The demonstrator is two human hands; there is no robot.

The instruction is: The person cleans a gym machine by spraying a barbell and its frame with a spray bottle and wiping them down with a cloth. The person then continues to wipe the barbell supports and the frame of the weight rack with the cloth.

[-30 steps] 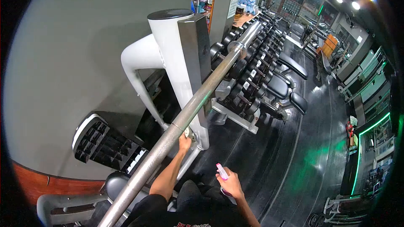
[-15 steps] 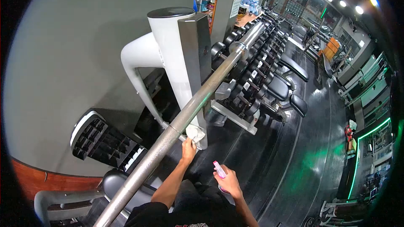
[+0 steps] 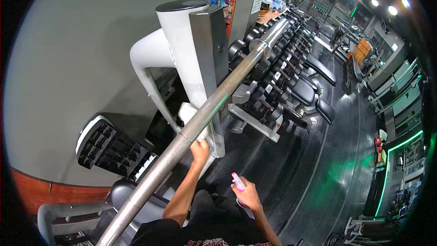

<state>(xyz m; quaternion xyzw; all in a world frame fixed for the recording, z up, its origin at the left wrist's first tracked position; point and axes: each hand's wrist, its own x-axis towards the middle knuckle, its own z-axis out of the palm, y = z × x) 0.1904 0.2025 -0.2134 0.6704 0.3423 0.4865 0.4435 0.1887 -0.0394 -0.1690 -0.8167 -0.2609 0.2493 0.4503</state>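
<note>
My left hand (image 3: 199, 150) is closed on a white cloth (image 3: 187, 111) and reaches up beneath the barbell. The cloth lies against the lower part of the white-and-grey rack upright (image 3: 189, 68), and the bar hides part of it and of my fingers. Across the view, from lower left to upper right, runs the knurled metal barbell (image 3: 182, 136). My right hand (image 3: 247, 195), held low in front of my body, grips a spray bottle (image 3: 238, 182) with a pink-and-white head. Most of the bottle's body is hidden by that hand.
A dumbbell rack (image 3: 255, 120) stands beyond the upright, with black benches (image 3: 302, 92) to its right. On the left, a black slotted holder (image 3: 114, 148) is near the grey wall (image 3: 91, 54). A padded seat (image 3: 125, 191) sits below the bar.
My left hand has moved up and slightly left with the cloth, partly behind the barbell. My right hand and the spray bottle stay nearly in place. The view has shifted slightly.
</note>
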